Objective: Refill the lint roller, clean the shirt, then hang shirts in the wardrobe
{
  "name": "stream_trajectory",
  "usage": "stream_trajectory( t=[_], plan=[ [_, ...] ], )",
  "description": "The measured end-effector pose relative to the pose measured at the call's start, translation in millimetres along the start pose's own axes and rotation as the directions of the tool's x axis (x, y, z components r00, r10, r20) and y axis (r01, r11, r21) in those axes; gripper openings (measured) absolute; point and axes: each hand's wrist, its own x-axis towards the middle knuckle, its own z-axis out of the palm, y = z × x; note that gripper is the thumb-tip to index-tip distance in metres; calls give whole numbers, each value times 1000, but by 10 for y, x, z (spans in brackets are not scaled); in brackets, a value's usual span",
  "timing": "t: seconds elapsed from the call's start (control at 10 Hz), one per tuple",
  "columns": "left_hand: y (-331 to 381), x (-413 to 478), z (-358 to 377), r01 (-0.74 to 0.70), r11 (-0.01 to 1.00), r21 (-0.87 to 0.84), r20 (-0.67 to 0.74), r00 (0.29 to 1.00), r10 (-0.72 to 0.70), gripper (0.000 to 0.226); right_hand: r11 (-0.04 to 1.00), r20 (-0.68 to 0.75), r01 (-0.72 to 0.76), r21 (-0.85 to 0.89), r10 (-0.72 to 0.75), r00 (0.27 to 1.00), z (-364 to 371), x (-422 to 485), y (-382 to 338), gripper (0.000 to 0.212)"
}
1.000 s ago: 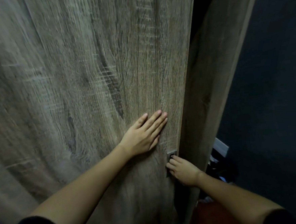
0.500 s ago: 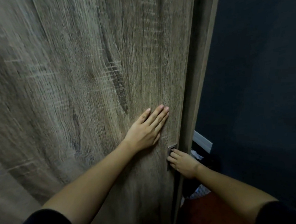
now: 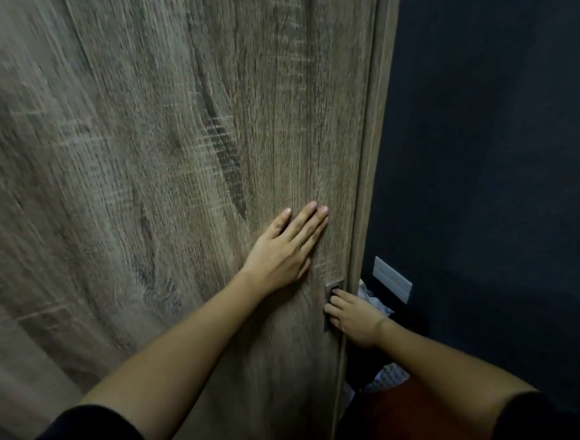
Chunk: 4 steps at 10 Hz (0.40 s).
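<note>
Now both palms: left hand [image 3: 283, 250] flat on wardrobe door [image 3: 141, 178].

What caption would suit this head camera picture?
Left hand flat on a wooden wardrobe door, right hand fingers hooked in its recessed handle.

You see 1 wardrobe door [image 3: 174, 159], wood grain, filling most of view. 1 metal handle plate [image 3: 333, 290] near door's right edge. 2 hands on door: 1 left hand [image 3: 284, 251] flat on its face, 1 right hand [image 3: 355, 320] at handle plate. 2 dark sleeves below door. 1 pale wall plate [image 3: 391, 279] right of door.
</note>
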Motion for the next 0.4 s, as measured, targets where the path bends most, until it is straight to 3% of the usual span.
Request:
stream_trajectory(
  t=[0.2,0.3,0.4],
  plan=[
    [65,19,-138,50,998,-28,24,999,-49,63,1000,7,20,14,-20,1000,-37,-23,10,44],
    [129,-44,-323,104,991,-85,63,993,-99,64,982,3,-18,187,17,1000,-71,-197,-37,51],
    [230,-114,-483,197,958,-208,117,977,-176,63,932,9,-138,335,144,990,-88,-353,-24,55]
  ],
)
